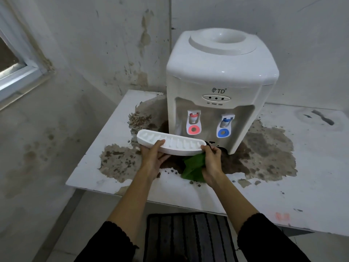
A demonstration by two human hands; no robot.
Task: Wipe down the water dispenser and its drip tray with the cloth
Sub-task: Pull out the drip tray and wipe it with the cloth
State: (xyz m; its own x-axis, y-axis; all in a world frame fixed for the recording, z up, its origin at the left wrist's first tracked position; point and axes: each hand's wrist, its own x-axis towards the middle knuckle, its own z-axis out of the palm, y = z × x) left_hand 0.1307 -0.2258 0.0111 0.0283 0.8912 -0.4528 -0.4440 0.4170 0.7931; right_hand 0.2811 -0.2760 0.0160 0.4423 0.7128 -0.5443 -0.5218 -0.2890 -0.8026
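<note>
White drip tray [171, 144] held clear of the bench [311, 167], lifted out in front of the water dispenser [219, 87] and tilted, left end higher and farther left, right end near the dispenser's base. Left hand [152, 157] gripping the tray's near edge toward the left, thumb over the rim and fingers curled underneath. Right hand [212, 163] pinching the tray's right end with thumb and fingertips while also clutching a green cloth [194, 168], bunched below the palm and hanging down toward the bench top. Ribbed inner face of the tray turned up toward the camera. Dispenser standing upright toward the back of the bench, close to the wall corner, white body with an empty round bottle well on top, three indicator lights under the TD logo. Red tap [194, 122] on the left of the recess, blue tap [224, 125] on the right, empty slot at the base just behind the right hand. Bench surface white and badly worn, with broad brown patches of peeled coating around and in front of the dispenser. Dark sleeves on both forearms. Dark ribbed mat [188, 237] on the floor below the bench edge. Window frame [20, 72] at the left wall.
</note>
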